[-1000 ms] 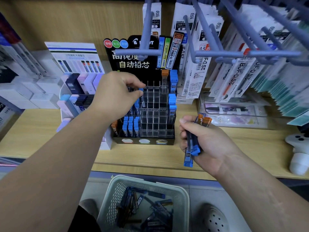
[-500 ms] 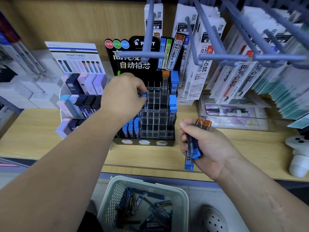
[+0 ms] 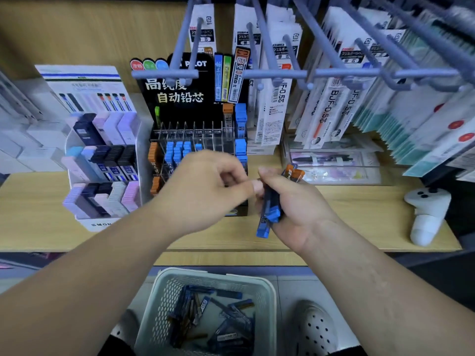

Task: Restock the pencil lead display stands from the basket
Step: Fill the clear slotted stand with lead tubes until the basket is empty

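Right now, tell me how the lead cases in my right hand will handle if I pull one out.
Probably stiff and light: the lead cases are slim, hard-looking plastic sticks. Likely slippery against each other, since one blue-capped case hangs below the right hand. Loosening the grip may spill several.

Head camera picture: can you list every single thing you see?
shelf: one, wooden, across the middle
black stand: one, clear slots, shelf centre
stand tubes: many, blue and orange, in its slots
pastel stand: one, white, left of black stand
refill packs: many, white, hanging upper right
hooks: several, grey-blue, top
gadget: one, white, shelf's right end
basket: one, white, floor below
basket tubes: many, dark blue, inside basket
shoe: one, white, right of basket
held tubes: few, blue and orange caps, right hand
left hand: fingers curled, by held tubes; grip unclear
right hand: grips held tubes
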Available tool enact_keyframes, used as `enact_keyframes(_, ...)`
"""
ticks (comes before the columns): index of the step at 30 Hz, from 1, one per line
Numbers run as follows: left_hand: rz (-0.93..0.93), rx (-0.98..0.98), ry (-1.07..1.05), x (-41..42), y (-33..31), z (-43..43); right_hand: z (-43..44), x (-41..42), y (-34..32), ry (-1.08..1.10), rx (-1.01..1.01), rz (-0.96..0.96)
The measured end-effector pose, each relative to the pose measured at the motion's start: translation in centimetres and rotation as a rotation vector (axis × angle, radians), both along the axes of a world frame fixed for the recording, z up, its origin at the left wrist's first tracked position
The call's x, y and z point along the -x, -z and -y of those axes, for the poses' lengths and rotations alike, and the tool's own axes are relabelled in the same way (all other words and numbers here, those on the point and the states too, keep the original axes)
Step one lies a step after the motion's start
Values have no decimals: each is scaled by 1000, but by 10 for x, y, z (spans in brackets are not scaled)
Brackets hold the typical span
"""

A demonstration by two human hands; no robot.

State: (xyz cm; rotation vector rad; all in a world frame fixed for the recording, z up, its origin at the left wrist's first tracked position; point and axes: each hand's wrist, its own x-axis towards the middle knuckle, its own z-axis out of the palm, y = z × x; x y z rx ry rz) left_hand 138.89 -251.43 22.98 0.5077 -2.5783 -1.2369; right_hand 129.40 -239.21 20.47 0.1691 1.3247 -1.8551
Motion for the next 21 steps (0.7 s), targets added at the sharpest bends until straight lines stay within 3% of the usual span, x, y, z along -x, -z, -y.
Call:
enact_keyframes(4,181,-432,-77,-8,6,-16,0,-5,-4,16,4,-49)
enact_keyframes(9,236,-724,-115,-16,9,-23,6,-16,-4,-26,-2,-144)
enact_keyframes(21,122,-782,-243,-31,6,1,9,-16,-3,-84,40,-219)
